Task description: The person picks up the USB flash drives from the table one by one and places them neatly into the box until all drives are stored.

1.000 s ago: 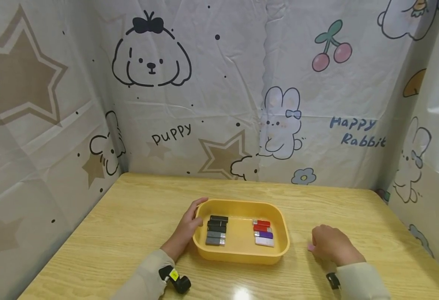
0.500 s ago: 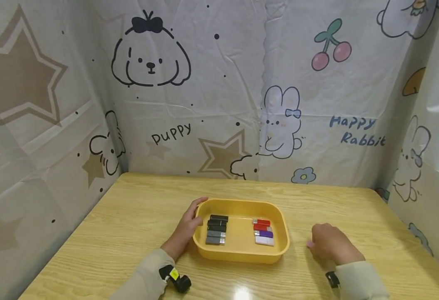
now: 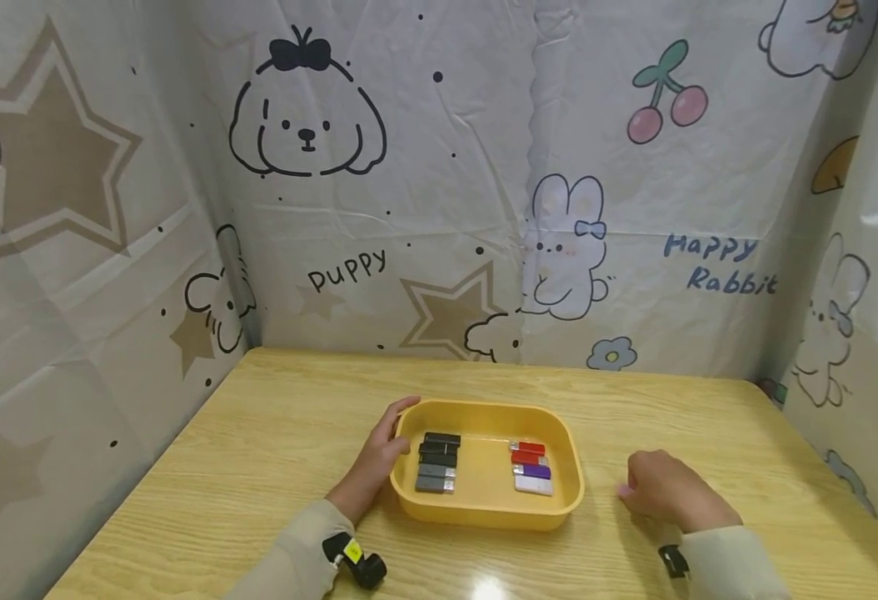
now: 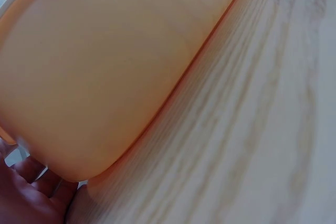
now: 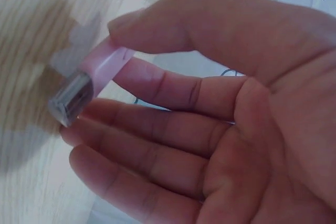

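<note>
My left hand [image 3: 374, 457] grips the left end of a yellow plastic tray [image 3: 484, 517], its thumb over the rim. In the left wrist view, curled fingers [image 4: 34, 192] show beside the tray wall. Off to the tray's right, my right hand [image 3: 671, 490] pinches a pink USB flash drive [image 5: 105, 66] between thumb and index finger, low over the table; its metal plug points away from the thumb. Inside the tray, a left column has black USB drives [image 3: 437, 450] and two grey ones [image 3: 435, 483]. The right column has two red drives [image 3: 531, 453], a purple one [image 3: 536, 472] and a white one [image 3: 533, 485].
The tray stands on a light wooden table [image 3: 319, 392]. A printed cloth [image 3: 424, 192] with cartoon animals hangs behind and at both sides. A small black camera [image 3: 364, 569] is strapped at the left wrist; a black strap piece [image 3: 674, 562] shows at the right cuff.
The head view has shifted slightly. Both hands and the tray stay about where they were, and the pink USB flash drive remains in the right hand.
</note>
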The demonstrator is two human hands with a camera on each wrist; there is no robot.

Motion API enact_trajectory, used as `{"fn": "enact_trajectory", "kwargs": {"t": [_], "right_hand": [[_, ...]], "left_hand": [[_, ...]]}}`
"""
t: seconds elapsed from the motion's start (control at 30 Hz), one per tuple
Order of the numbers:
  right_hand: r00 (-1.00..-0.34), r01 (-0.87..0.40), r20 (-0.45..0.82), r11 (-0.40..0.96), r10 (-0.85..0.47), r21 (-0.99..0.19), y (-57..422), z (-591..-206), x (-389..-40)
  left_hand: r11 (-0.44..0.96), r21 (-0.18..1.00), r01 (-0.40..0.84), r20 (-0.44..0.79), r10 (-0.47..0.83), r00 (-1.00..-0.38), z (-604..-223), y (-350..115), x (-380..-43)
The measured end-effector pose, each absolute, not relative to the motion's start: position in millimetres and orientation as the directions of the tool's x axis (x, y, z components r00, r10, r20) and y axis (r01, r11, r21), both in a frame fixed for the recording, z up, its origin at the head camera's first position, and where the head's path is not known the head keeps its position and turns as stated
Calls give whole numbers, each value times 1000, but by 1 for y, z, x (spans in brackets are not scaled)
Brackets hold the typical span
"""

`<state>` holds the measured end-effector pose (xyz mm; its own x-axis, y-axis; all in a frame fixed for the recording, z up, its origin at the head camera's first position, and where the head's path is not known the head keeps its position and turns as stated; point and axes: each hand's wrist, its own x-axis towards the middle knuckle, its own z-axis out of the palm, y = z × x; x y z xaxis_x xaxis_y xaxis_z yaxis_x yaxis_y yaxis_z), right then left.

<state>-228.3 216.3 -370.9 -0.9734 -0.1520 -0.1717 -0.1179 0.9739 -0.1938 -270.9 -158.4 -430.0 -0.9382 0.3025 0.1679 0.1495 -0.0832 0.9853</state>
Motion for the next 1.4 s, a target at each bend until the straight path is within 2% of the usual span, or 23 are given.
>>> {"fn": "enact_trajectory", "kwargs": {"t": [0.37, 0.6, 0.97, 1.2, 1.4], "right_hand": [[-967, -86, -215, 968, -138, -235, 205, -362, -227], [-970, -128, -173, 965, -170, -229, 195, -357, -229], [-970, -119, -179, 963, -164, -240, 184, -342, -233], [-975, -90, -174, 963, -137, -252, 174, -333, -235], [-978, -132, -119, 955, -169, -266, 164, -328, -234]], "left_hand": [[-98, 984, 149, 173, 305, -937, -443, -157, -278], [-65, 985, 159, 171, 290, -941, -457, -157, -285], [-85, 986, 142, 161, 313, -936, -431, -159, -270], [-96, 986, 137, 162, 325, -932, -429, -159, -270], [-81, 985, 152, 169, 307, -937, -430, -158, -270]]}}
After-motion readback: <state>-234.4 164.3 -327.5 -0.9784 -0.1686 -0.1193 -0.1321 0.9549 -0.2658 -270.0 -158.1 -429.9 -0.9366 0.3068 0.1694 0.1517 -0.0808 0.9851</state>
